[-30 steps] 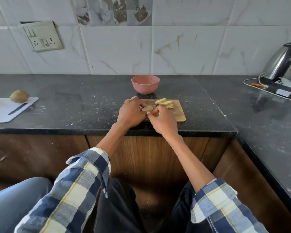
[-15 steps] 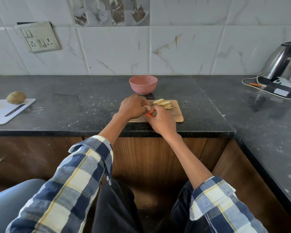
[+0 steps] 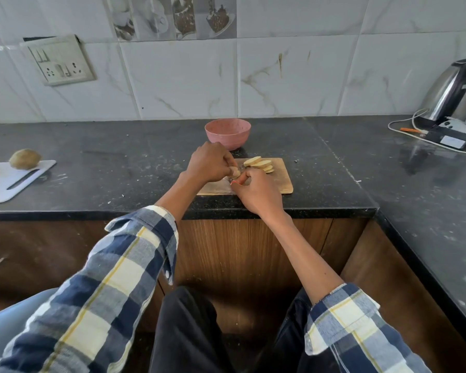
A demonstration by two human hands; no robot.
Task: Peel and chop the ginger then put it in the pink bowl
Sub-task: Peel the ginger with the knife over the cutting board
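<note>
A small wooden cutting board (image 3: 281, 181) lies at the counter's front edge. On its far side sits a row of pale ginger slices (image 3: 259, 164). My left hand (image 3: 210, 164) pinches the remaining ginger piece (image 3: 235, 172) over the board. My right hand (image 3: 258, 193) is curled round a knife with a red handle (image 3: 234, 182); only a sliver of the handle shows and the blade is hidden. The pink bowl (image 3: 228, 133) stands just behind the board, its inside out of sight.
A white cutting board (image 3: 3, 181) with a knife (image 3: 23, 179) and a brown round vegetable (image 3: 24, 158) lies at the far left. A steel kettle (image 3: 457, 90), its base and cords sit at the back right. Tiled wall with a socket plate (image 3: 58, 60) behind.
Both hands have shifted slightly away from me along the board, keeping hold of the ginger piece and the knife. The slices stay in place.
</note>
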